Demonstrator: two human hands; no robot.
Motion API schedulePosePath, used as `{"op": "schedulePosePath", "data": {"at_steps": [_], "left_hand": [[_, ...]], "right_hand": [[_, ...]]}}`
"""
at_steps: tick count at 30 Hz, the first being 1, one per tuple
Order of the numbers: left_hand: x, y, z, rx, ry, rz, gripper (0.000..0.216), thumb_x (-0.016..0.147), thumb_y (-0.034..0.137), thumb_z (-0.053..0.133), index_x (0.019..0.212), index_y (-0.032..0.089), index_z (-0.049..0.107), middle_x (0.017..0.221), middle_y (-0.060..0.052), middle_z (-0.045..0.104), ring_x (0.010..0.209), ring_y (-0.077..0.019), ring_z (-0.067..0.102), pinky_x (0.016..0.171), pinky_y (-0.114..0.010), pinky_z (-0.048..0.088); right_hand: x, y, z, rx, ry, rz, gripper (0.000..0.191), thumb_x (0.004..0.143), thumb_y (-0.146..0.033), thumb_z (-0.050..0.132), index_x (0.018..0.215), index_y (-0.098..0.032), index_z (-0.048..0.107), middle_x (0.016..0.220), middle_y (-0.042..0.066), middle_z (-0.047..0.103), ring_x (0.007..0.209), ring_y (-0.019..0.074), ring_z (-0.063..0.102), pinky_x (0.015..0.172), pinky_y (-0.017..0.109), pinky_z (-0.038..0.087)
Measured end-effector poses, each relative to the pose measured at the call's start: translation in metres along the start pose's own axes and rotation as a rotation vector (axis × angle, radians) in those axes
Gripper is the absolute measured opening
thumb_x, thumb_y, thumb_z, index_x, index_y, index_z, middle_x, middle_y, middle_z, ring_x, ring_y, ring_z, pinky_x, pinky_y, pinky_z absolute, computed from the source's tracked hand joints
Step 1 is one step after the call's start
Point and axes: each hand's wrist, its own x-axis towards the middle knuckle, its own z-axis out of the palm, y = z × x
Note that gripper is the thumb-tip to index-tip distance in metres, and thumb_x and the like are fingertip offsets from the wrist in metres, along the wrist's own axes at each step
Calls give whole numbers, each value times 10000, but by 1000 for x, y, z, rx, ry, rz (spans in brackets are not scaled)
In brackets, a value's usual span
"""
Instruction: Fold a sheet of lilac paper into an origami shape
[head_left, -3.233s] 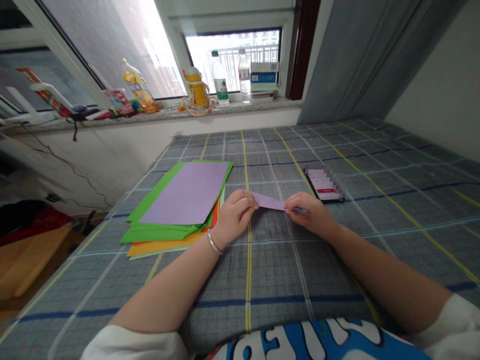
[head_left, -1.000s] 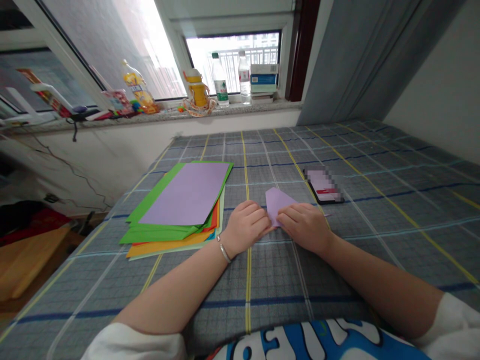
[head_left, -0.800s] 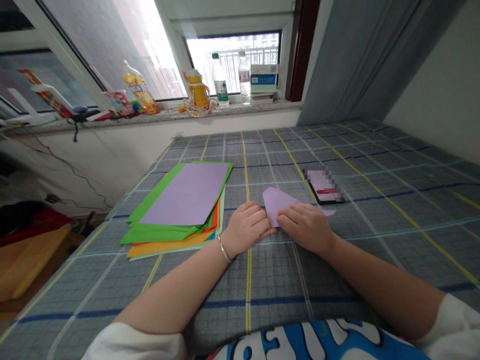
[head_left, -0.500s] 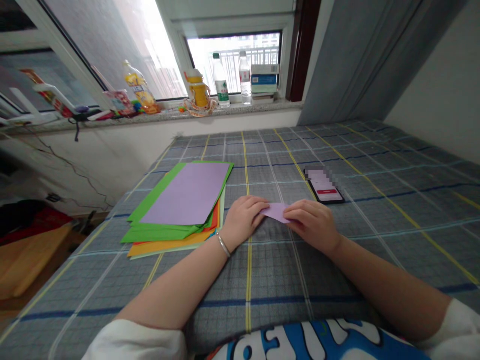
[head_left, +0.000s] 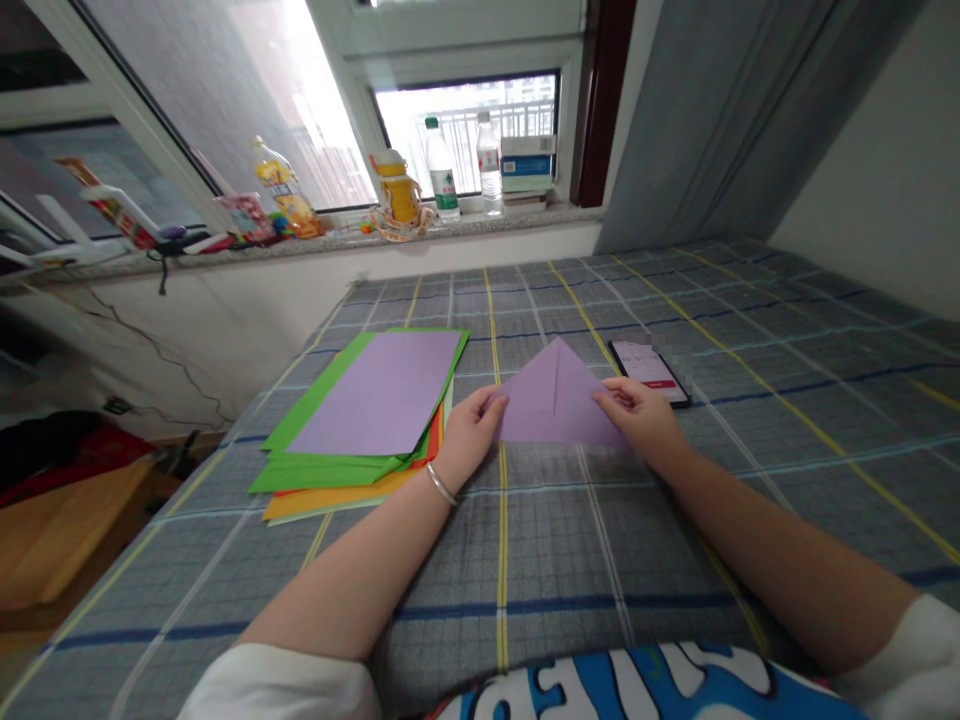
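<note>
A purple sheet of paper (head_left: pixel 551 400), folded to a point at its far end and marked by a crease down the middle, is held between my two hands. My left hand (head_left: pixel 474 425) pinches its left edge, thumb on top; a silver bangle circles that wrist. On the opposite edge, my right hand (head_left: pixel 637 410) grips the paper between thumb and curled fingers. To the left lies a stack of coloured paper, with a purple sheet (head_left: pixel 375 395) on top and green sheets (head_left: pixel 322 470) and orange ones (head_left: pixel 337 500) showing below.
A phone (head_left: pixel 651 372) with a lit screen lies just beyond my right hand. Everything rests on a plaid cloth (head_left: pixel 555 560). Along the windowsill (head_left: pixel 337 240) stand bottles, a yellow water bottle (head_left: pixel 399 195) and boxes (head_left: pixel 527 165). A wooden piece (head_left: pixel 67 530) is at lower left.
The small folded purple paper now shows as a larger pointed shape. My hands have moved apart to its left and right edges.
</note>
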Motion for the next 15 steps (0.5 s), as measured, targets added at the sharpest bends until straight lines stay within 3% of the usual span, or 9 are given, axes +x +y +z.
{"op": "schedulePosePath", "data": {"at_steps": [4, 7, 10, 15], "left_hand": [[0, 2, -2, -131, -57, -126, 544, 876, 377, 538, 1377, 176, 467, 726, -7, 633, 544, -113, 515, 489, -212, 383], [-1, 6, -8, -24, -107, -162, 566, 861, 359, 555, 1394, 193, 464, 570, 50, 491, 449, -85, 391, 432, -195, 271], [0, 10, -13, 121, -158, -194, 499, 840, 313, 560, 1323, 186, 542, 557, 64, 430, 454, -79, 366, 440, -195, 267], [1, 10, -17, 207, -304, -273, 589, 790, 208, 547, 1362, 123, 435, 589, 68, 477, 502, -97, 454, 473, -197, 325]], "right_hand": [[0, 4, 3, 36, 44, 55, 334, 768, -460, 619, 970, -194, 630, 532, -50, 508, 491, 139, 484, 498, 274, 379], [0, 6, 2, -71, -1, 29, 286, 807, -444, 576, 934, -194, 630, 490, -70, 418, 452, 126, 415, 468, 270, 315], [1, 9, 2, -150, -108, 11, 263, 835, -415, 530, 937, -196, 633, 517, -55, 461, 477, 139, 448, 480, 275, 320], [3, 13, 3, -277, -224, -1, 226, 823, -354, 524, 910, -189, 653, 673, -4, 623, 538, 142, 508, 529, 277, 370]]}}
